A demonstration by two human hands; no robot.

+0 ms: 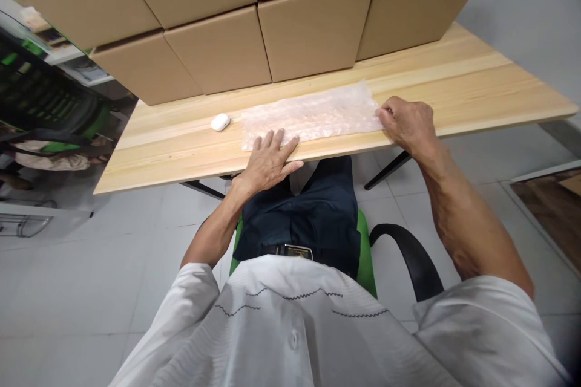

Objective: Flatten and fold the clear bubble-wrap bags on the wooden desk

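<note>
A long strip of pinkish, translucent bubble wrap lies flat on the wooden table near its front edge. My left hand rests on the strip's near left part, fingers spread and the thumb reaching past the table edge. At the right end, my right hand is closed, with thumb and fingers pinching the corner of the wrap. Just left of the strip sits a small white rounded case, which neither hand touches.
Stacked cardboard boxes form a wall along the back of the table. A black chair armrest curves up at my right. To the left, a person's arm shows beside a dark chair.
</note>
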